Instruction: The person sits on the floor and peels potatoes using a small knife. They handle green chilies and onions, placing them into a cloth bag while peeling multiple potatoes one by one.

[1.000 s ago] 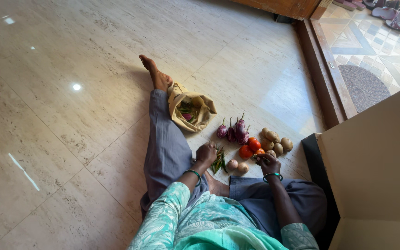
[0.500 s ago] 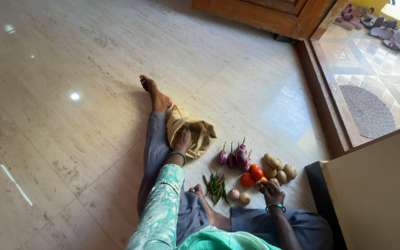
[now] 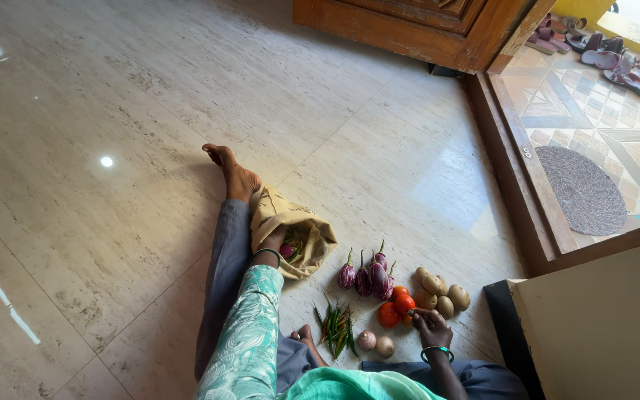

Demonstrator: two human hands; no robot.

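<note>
I sit on the floor with one leg stretched out. My left hand [image 3: 272, 238] reaches into the mouth of a crumpled brown bag [image 3: 312, 231] next to my foot; its fingers are hidden among vegetables inside. My right hand [image 3: 431, 324] rests low by my knee, its bent fingers touching a small orange tomato beside the red tomatoes [image 3: 395, 309]. Around it lie purple eggplants [image 3: 364, 278], potatoes [image 3: 438, 292], two onions [image 3: 375, 344] and green chilies [image 3: 337, 326].
A wooden door [image 3: 416, 26] and a wooden threshold [image 3: 512, 170] stand at the far right, with a round mat [image 3: 583, 189] and sandals [image 3: 609, 55] beyond. A large beige box [image 3: 601, 326] with a black item [image 3: 499, 318] beside it stands close on my right.
My left hand left the chilies and went forward into the bag. My right hand stayed by the tomatoes. The view has tilted further ahead.
</note>
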